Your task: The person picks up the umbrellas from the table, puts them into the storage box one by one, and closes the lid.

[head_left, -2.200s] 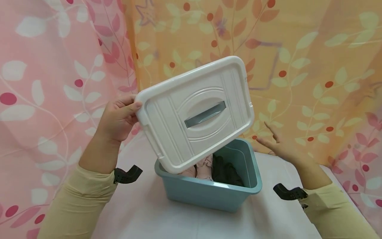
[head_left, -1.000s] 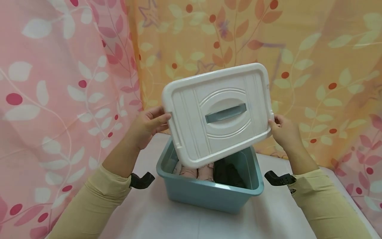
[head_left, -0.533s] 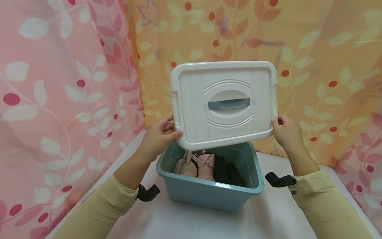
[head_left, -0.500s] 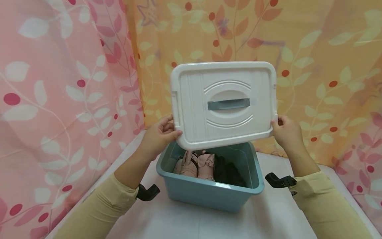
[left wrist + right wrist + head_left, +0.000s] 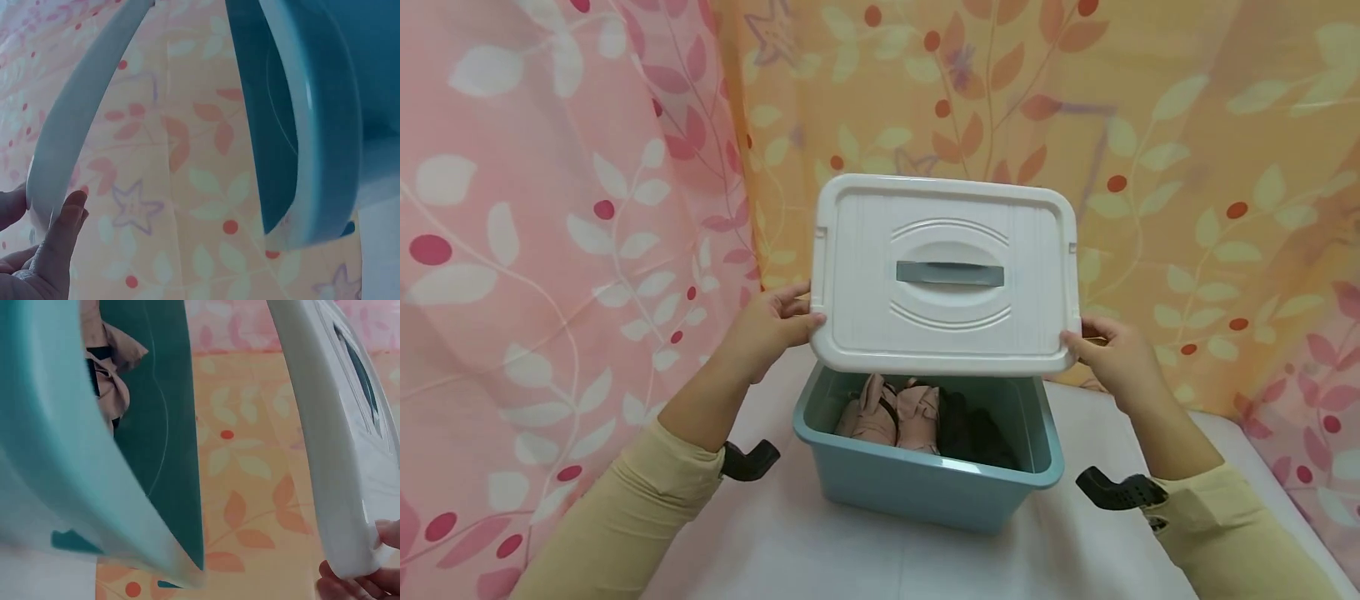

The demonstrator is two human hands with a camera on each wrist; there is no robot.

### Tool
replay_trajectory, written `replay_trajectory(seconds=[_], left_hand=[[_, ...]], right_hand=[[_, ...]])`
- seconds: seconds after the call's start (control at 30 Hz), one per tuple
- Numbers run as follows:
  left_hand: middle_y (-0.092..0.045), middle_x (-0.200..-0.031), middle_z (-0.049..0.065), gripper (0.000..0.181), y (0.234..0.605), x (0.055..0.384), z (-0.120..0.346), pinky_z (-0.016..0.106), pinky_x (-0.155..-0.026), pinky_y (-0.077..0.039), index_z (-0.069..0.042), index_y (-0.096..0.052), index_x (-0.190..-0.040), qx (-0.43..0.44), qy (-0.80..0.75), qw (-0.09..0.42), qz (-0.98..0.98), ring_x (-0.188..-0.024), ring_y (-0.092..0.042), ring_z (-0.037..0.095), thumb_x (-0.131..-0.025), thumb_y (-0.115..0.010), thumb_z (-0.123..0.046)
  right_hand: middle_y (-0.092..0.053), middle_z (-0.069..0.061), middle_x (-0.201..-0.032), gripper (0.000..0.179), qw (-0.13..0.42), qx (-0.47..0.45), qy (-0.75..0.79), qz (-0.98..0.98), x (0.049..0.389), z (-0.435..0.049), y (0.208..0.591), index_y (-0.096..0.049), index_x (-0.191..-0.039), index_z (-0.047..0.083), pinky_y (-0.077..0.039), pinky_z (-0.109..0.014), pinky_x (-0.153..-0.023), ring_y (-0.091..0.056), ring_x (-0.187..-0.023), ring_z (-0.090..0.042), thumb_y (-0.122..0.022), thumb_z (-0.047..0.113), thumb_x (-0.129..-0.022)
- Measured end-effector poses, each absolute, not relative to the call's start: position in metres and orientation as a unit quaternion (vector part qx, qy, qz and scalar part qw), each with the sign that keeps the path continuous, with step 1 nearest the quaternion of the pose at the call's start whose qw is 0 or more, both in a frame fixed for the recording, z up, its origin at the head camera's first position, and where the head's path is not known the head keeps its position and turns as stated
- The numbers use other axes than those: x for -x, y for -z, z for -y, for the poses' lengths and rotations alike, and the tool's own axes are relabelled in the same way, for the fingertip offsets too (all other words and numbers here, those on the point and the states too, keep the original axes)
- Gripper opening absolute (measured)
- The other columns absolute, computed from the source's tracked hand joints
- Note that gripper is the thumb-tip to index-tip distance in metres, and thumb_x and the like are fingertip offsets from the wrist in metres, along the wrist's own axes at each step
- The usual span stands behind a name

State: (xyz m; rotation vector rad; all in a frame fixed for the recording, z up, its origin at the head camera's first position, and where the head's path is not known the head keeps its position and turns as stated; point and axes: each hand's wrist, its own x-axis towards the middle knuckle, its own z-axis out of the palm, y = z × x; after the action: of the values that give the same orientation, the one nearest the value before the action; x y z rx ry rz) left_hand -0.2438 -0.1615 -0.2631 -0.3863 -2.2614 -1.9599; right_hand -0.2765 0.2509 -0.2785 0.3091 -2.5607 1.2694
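Note:
A white plastic lid [image 5: 947,329] with a grey-blue handle [image 5: 950,273] is held tilted up above the back of a blue storage bin [image 5: 917,492]. My left hand [image 5: 767,329] pinches the lid's left edge, thumb in front. On the opposite edge, my right hand [image 5: 1112,354] grips near the lower corner. Inside the bin lie rolled pink cloth bundles [image 5: 895,417] on the left and dark ones [image 5: 973,429] on the right. Both wrist views show a gap between the lid and the bin rim [image 5: 325,125]; in the right wrist view, fingers [image 5: 356,587] curl under the lid's edge.
The bin stands on a white-covered table [image 5: 880,558]. A pink leaf-patterned curtain [image 5: 535,208] hangs at the left, and an orange one [image 5: 1187,167] closes off the back. Black camera mounts [image 5: 748,460] stick out from both wrists.
The right hand came from free in the air to take the lid's right edge. The lid has levelled out from its slant, and lately moved slightly left and down.

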Motion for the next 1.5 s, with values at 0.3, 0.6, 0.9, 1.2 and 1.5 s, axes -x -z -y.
replay_trajectory(seconds=[0.3, 0.6, 0.9, 1.2, 1.5], left_hand=[[-0.058, -0.118, 0.019, 0.052, 0.270, 0.250, 0.179, 0.041, -0.083, -0.049, -0.006, -0.048, -0.132, 0.074, 0.627, 0.003, 0.776, -0.096, -0.063, 0.022, -0.084, -0.067, -0.013], [-0.058, -0.119, 0.015, 0.049, 0.279, 0.250, 0.184, 0.041, -0.086, -0.047, -0.007, -0.053, -0.129, 0.033, 0.609, -0.048, 0.791, -0.098, -0.062, 0.023, -0.083, -0.068, -0.016], [-0.059, -0.115, 0.014, 0.046, 0.292, 0.252, 0.189, 0.039, -0.084, -0.048, 0.000, -0.053, -0.125, 0.041, 0.606, -0.077, 0.791, -0.090, -0.063, 0.020, -0.083, -0.067, -0.014], [-0.064, -0.107, 0.010, 0.046, 0.304, 0.255, 0.192, 0.040, -0.087, -0.047, -0.005, -0.056, -0.125, 0.037, 0.599, -0.107, 0.793, -0.092, -0.063, 0.021, -0.082, -0.069, -0.016], [-0.060, -0.116, 0.012, 0.050, 0.310, 0.254, 0.194, 0.041, -0.088, -0.046, -0.004, -0.056, -0.125, 0.012, 0.556, -0.128, 0.821, -0.098, -0.061, 0.022, -0.081, -0.070, -0.022]], right_hand=[[-0.056, -0.021, -0.097, 0.068, 0.049, -0.126, -0.432, 0.892, 0.265, -0.252, 0.291, -0.040, -0.137, 0.001, -0.054, -0.030, -0.065, -0.061, -0.074, -0.012, -0.068, 0.033, -0.083], [-0.058, -0.024, -0.112, 0.062, 0.019, -0.128, -0.438, 0.890, 0.253, -0.253, 0.300, -0.047, -0.131, -0.003, -0.054, -0.032, -0.068, -0.065, -0.084, -0.019, -0.064, 0.035, -0.085], [-0.062, -0.019, -0.100, 0.054, 0.012, -0.144, -0.456, 0.878, 0.248, -0.259, 0.312, -0.051, -0.125, -0.005, -0.054, -0.030, -0.068, -0.064, -0.077, -0.014, -0.067, 0.026, -0.084], [-0.057, -0.015, -0.089, 0.069, -0.019, -0.120, -0.464, 0.877, 0.236, -0.257, 0.323, -0.041, -0.132, -0.009, -0.053, -0.026, -0.067, -0.060, -0.074, -0.015, -0.070, 0.025, -0.081], [-0.061, -0.014, -0.085, 0.061, -0.031, -0.128, -0.476, 0.869, 0.233, -0.257, 0.326, -0.046, -0.131, -0.003, -0.053, -0.030, -0.066, -0.060, -0.074, -0.016, -0.070, 0.023, -0.081]])
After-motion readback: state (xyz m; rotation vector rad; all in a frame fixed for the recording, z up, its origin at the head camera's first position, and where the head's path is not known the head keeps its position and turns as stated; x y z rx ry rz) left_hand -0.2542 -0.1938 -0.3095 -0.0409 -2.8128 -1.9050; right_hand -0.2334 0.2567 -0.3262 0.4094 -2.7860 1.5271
